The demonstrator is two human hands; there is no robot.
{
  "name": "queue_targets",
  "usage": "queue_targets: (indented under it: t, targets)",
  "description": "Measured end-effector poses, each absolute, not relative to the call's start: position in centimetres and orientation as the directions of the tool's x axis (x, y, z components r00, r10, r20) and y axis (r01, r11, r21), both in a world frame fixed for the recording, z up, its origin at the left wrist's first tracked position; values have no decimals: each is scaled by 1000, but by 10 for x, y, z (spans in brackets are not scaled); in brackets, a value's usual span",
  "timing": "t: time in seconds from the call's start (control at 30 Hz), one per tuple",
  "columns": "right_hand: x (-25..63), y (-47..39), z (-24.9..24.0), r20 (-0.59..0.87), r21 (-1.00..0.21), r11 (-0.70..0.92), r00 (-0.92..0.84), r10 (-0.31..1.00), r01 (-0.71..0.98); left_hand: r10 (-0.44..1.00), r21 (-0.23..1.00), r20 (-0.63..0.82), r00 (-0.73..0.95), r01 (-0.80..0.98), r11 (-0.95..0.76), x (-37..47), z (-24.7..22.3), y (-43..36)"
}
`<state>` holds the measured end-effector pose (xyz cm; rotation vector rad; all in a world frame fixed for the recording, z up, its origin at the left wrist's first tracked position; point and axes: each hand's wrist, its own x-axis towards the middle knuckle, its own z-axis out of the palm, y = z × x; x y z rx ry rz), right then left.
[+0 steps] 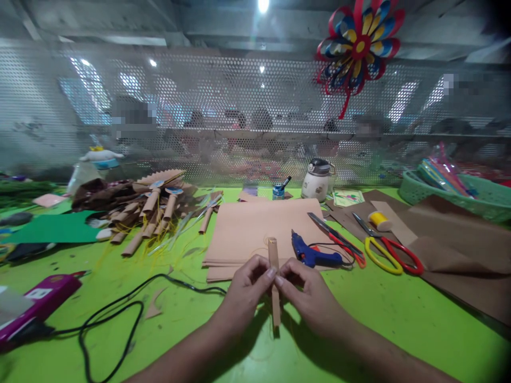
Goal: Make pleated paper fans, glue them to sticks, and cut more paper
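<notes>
Between my hands a narrow folded strip of brown paper stands roughly upright above the green table. My left hand pinches it from the left with thumb and fingers. From the right, my right hand pinches the same strip, the two thumbs nearly meeting on its near face. A thin thread seems to loop near its top. Just beyond my hands lies a stack of tan paper sheets. Resting on the sheets, right of my right hand, is a blue glue gun.
Red-handled scissors and yellow-and-red scissors lie right, near a yellow thread spool and brown paper. Rolled paper tubes with yellow threads pile up left. A black cord runs from a purple power strip.
</notes>
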<state>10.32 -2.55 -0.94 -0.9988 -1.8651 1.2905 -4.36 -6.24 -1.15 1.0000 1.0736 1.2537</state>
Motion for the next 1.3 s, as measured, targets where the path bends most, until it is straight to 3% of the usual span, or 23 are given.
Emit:
queue_targets:
  t: [0.2,0.4,0.7,0.93,1.3]
  targets:
    - [101,-30,-1,63,-976,151,-465,883,154,999,972,-36,2,-231,35,-45,-13,-62]
    - [102,-32,4,100,-972,184,-455,885,144,999,965,-24,45,-259,35,-46,-18,-61]
    - [107,-32,0,339,-839,486,-463,819,245,1000,979,-14,-9,-205,12,-47,-8,-62]
    - [109,-33,-5,421,-743,598,-485,766,299,999,985,-10,-35,-174,4,-45,-1,-63]
    - [110,-27,-5,366,-790,529,-452,813,310,997,962,-68,-23,-265,59,-39,-16,-59]
